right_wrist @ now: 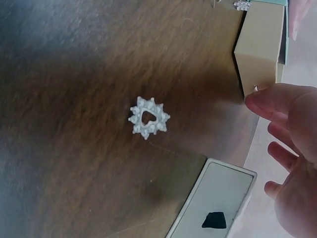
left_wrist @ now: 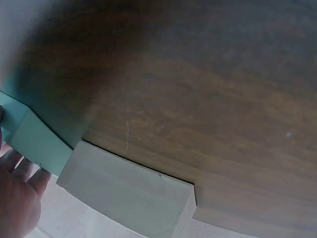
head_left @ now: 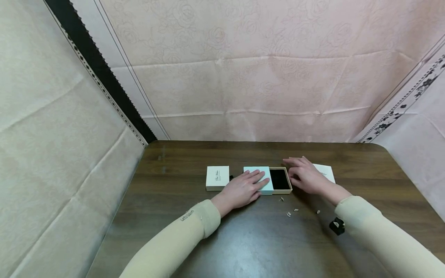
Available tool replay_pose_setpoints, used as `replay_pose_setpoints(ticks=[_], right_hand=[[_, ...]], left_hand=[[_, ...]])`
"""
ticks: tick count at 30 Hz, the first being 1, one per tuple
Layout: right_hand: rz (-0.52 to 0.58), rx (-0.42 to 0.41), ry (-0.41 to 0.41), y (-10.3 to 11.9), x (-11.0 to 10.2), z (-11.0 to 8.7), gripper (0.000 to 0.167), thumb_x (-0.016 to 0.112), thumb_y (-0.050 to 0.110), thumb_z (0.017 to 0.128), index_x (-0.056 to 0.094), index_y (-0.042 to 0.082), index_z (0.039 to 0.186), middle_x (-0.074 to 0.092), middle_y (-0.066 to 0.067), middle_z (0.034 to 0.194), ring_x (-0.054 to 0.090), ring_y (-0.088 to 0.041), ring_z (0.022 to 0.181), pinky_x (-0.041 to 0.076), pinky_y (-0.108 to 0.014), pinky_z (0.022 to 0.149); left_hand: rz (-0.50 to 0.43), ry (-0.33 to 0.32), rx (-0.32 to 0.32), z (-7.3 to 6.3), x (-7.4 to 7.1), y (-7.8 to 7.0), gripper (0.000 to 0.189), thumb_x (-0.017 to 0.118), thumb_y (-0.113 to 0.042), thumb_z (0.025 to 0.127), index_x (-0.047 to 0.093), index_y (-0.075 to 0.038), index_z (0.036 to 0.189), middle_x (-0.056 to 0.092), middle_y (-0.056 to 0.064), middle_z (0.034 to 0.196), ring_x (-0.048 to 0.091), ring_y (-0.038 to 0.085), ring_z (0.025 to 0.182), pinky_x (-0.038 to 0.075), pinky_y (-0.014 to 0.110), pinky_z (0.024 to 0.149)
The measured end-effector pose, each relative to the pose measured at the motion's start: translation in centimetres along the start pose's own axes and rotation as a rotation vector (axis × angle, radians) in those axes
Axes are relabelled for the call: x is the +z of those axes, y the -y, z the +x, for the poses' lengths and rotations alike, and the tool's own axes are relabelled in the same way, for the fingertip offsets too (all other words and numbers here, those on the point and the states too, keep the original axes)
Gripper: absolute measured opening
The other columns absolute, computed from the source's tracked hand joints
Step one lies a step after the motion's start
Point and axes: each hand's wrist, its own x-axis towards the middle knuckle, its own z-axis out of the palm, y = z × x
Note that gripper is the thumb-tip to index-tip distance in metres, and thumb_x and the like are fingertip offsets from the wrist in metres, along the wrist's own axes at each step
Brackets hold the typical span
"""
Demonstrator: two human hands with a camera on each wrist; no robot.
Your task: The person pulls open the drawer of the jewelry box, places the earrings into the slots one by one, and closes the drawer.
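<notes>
Head view: we rest the left hand (head_left: 244,189) flat on the mint sleeve (head_left: 259,178) of the drawer box, fingers straight, while the right hand (head_left: 306,175) lies at the far end of its tan tray (head_left: 282,180), fingers extended and holding nothing; a steady hold on the sleeve lets the tray slide true. A white box (head_left: 217,177) sits left, small jewellery pieces (head_left: 288,213) lie near the front on the table (head_left: 194,162). Left wrist view: fingertips (left_wrist: 22,171) touch the mint sleeve (left_wrist: 34,141). Right wrist view: relaxed fingers (right_wrist: 277,99) hover just beside the tray's end (right_wrist: 260,47); a heart-centred brooch (right_wrist: 148,117) lies apart, so we keep the sliding clear of it.
</notes>
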Motion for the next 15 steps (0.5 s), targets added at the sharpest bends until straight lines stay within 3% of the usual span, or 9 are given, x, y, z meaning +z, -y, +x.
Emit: replay_pose_setpoints(ticks=[15], right_hand=[[-0.060, 0.034, 0.043, -0.52, -0.71, -0.60, 0.030, 0.078, -0.001, 0.086, 0.062, 0.019, 0.071, 0.063, -0.027, 0.141, 0.052, -0.053, 0.138, 0.032, -0.080, 0.113]], left_hand=[[0.000, -0.029, 0.014, -0.12, 0.10, 0.27, 0.055, 0.052, -0.037, 0.114, 0.044, -0.020, 0.165, 0.045, 0.008, 0.168, 0.041, 0.023, 0.156, 0.036, 0.041, 0.126]])
